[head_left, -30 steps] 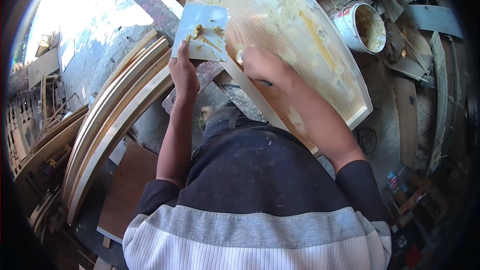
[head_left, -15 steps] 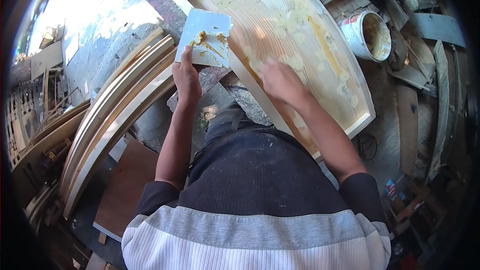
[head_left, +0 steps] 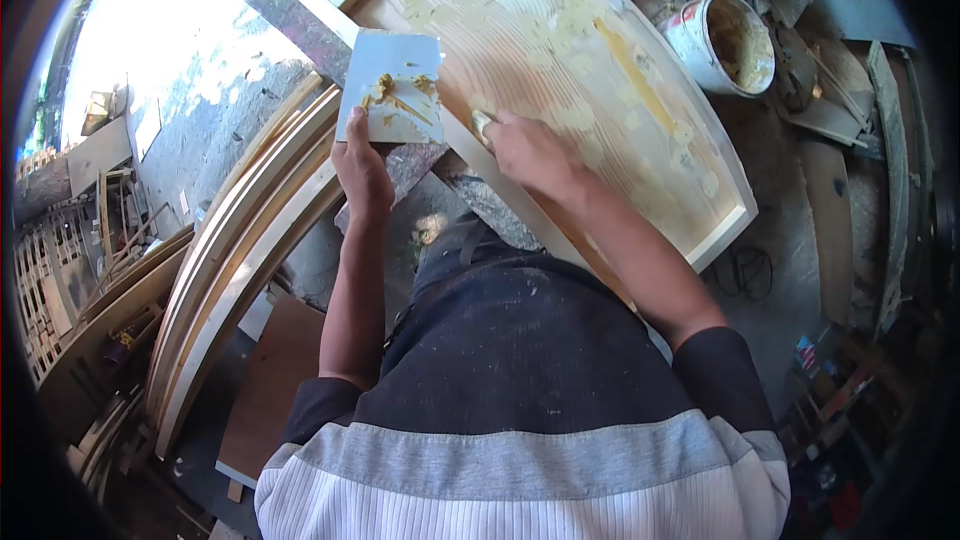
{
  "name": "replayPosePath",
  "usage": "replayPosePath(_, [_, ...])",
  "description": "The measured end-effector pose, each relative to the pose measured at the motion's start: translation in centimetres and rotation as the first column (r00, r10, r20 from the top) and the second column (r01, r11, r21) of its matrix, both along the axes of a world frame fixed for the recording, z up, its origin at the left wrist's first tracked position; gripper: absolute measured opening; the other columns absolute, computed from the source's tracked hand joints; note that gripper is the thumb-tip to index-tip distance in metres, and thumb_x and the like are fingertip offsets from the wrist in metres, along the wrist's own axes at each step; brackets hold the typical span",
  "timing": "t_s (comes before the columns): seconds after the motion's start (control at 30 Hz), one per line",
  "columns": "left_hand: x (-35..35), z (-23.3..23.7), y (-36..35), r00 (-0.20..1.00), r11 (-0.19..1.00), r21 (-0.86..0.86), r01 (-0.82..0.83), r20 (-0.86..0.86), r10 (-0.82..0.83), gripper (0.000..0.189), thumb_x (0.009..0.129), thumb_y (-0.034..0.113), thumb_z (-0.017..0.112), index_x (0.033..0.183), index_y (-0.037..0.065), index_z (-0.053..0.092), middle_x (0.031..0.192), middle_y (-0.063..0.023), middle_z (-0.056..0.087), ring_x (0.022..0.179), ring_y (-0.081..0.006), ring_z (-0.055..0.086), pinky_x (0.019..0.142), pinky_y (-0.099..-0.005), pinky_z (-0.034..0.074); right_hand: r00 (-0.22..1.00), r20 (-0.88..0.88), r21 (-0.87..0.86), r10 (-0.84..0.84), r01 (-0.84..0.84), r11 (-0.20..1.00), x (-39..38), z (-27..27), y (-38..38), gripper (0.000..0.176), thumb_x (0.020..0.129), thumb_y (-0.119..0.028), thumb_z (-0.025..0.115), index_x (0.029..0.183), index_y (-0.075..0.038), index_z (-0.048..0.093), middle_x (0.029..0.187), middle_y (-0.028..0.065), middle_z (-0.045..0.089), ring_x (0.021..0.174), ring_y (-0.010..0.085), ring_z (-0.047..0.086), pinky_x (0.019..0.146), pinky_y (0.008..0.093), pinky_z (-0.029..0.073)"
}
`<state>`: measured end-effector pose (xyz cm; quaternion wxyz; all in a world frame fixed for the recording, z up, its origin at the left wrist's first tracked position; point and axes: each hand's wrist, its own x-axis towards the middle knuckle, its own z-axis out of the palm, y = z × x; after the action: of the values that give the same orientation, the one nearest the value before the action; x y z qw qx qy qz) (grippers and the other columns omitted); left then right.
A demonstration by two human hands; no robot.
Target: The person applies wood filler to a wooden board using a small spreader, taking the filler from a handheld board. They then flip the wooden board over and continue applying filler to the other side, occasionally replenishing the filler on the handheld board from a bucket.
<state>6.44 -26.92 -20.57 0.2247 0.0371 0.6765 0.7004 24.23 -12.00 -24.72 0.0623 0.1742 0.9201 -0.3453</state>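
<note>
My left hand [head_left: 363, 178] is closed on the lower edge of a flat pale board [head_left: 408, 52], thumb on top. Lumps and streaks of yellow-brown putty [head_left: 384, 88] lie on that board. My right hand [head_left: 530, 152] is curled around a small pale tool [head_left: 482, 122], mostly hidden by the fingers. It works low along the near inner edge of a framed wooden panel [head_left: 560, 175]. Patches of dried filler and one long yellow putty streak [head_left: 640, 75] mark the panel's face.
A white bucket [head_left: 690, 45] smeared inside with putty lies tilted beyond the panel's right side. Curved wooden strips [head_left: 250, 190] are stacked at the left. Scrap boards [head_left: 885, 170] lean at the right, and a brown sheet [head_left: 275, 380] lies low at the left.
My right hand has shifted left along the panel's near edge, and the pale tool in it now shows. My left hand and the board have moved slightly left and down in view.
</note>
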Motion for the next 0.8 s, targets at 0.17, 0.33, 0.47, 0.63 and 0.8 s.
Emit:
replayPosePath(0.17, [0.1, 0.0, 0.1, 1.000, 1.000, -0.025, -0.001, 0.019, 0.001, 0.045, 0.101, 0.033, 0.053, 0.112, -0.010, 0.062, 0.096, -0.0127, 0.067, 0.083, -0.0192, 0.068, 0.078, -0.0341, 0.057, 0.999, 0.018, 0.020, 0.045, -0.046, 0.999, 1.9, -0.6, 0.9, 0.015, 0.091, -0.011, 0.056, 0.096, 0.000, 0.066, 0.098, 0.0218, 0.064, 0.089, 0.0398, 0.066, 0.077, 0.0497, 0.053])
replayPosePath(0.33, [0.0, 0.1, 0.8, 0.999, 0.998, -0.046, 0.043, -0.017, -0.044, 0.046, 0.101, 0.035, 0.053, 0.111, -0.010, 0.062, 0.095, -0.0126, 0.067, 0.082, -0.0185, 0.067, 0.077, -0.0333, 0.057, 0.989, -0.096, -0.064, -0.112, 0.106, 0.992, 0.1, 0.7, -0.3, 0.014, 0.087, -0.007, 0.056, 0.090, 0.002, 0.066, 0.098, 0.0255, 0.064, 0.090, 0.0400, 0.067, 0.079, 0.0505, 0.053])
replayPosePath(0.47, [-0.9, -0.3, 1.1, 0.997, 0.998, 0.002, 0.068, -0.031, -0.068, 0.043, 0.099, 0.033, 0.057, 0.115, -0.007, 0.059, 0.097, -0.0139, 0.065, 0.083, -0.0210, 0.069, 0.069, -0.0340, 0.059, 0.982, 0.171, -0.070, 0.075, -0.063, 0.996, -0.8, 5.0, 1.3, 0.012, 0.080, -0.002, 0.058, 0.081, 0.003, 0.068, 0.093, 0.0297, 0.065, 0.087, 0.0416, 0.068, 0.078, 0.0499, 0.054])
replayPosePath(0.63, [-0.4, -0.1, 1.2, 0.998, 0.998, 0.027, 0.053, -0.015, -0.053, 0.043, 0.099, 0.033, 0.056, 0.112, -0.007, 0.061, 0.097, -0.0136, 0.065, 0.083, -0.0210, 0.069, 0.069, -0.0343, 0.059, 1.000, -0.013, -0.021, 0.012, -0.013, 1.000, -1.0, 0.4, 0.4, 0.010, 0.077, 0.000, 0.059, 0.080, 0.004, 0.068, 0.086, 0.0271, 0.065, 0.083, 0.0411, 0.068, 0.075, 0.0487, 0.054])
replayPosePath(0.8, [-0.2, 0.3, 0.9, 0.999, 0.999, -0.023, 0.036, -0.011, -0.036, 0.043, 0.101, 0.032, 0.054, 0.108, -0.009, 0.063, 0.093, -0.0120, 0.066, 0.081, -0.0184, 0.067, 0.075, -0.0340, 0.057, 0.996, 0.065, -0.019, 0.057, -0.055, 0.998, -1.3, 1.9, 1.5, 0.011, 0.078, 0.000, 0.059, 0.083, 0.004, 0.068, 0.087, 0.0256, 0.066, 0.087, 0.0410, 0.069, 0.077, 0.0480, 0.054])
